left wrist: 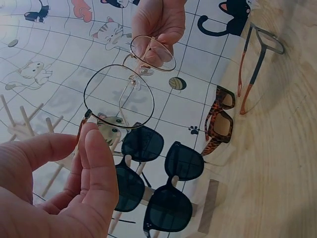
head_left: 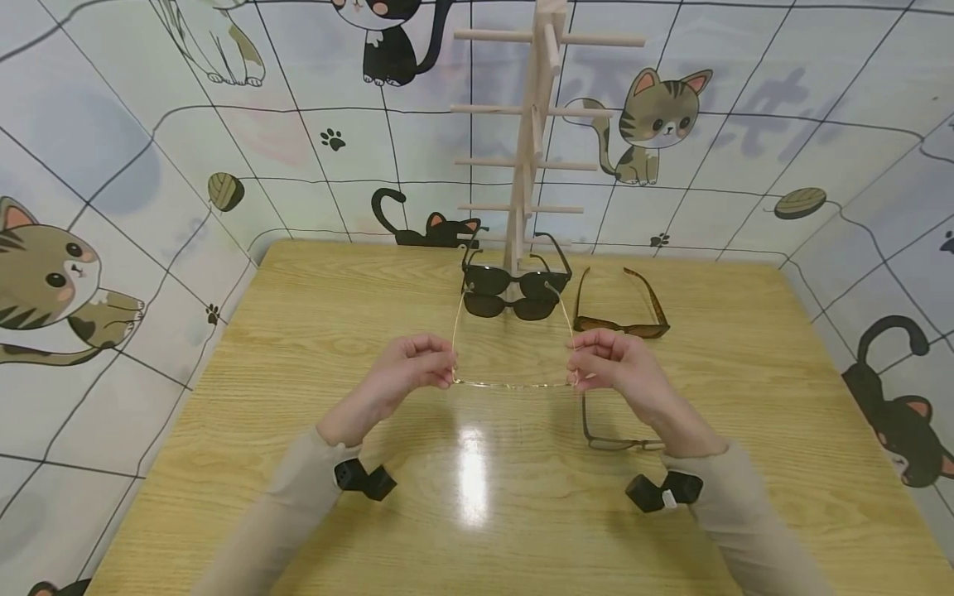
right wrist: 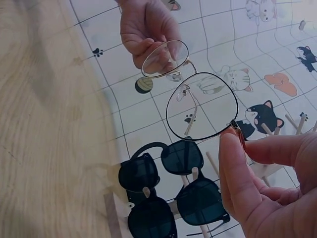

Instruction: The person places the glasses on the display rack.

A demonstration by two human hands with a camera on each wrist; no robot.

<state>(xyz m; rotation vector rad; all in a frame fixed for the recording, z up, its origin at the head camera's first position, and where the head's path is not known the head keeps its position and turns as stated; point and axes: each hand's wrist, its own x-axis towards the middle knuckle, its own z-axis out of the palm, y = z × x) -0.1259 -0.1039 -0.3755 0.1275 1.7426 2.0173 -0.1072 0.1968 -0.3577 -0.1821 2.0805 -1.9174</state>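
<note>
Both hands hold a pair of thin gold-rimmed eyeglasses [head_left: 514, 386] in front of the body, one at each side. My left hand [head_left: 402, 370] pinches one temple between thumb and fingers close to the hinge. On the opposite side my right hand [head_left: 624, 364] pinches the other temple the same way. The temples are unfolded and point away toward the back. In the left wrist view the round clear lens [left wrist: 119, 96] has a dark upper rim. The right wrist view shows the other lens [right wrist: 202, 106] and the nose pads between them.
A wooden peg stand [head_left: 525, 141] rises at the table's back. Two pairs of black sunglasses [head_left: 488, 281] sit low on it, one above the other. Tortoiseshell glasses [head_left: 629, 329] lie right of it. Grey-framed glasses [head_left: 611, 444] lie nearer, partly behind the right forearm. Cat-print cloth [head_left: 298, 165] surrounds the table.
</note>
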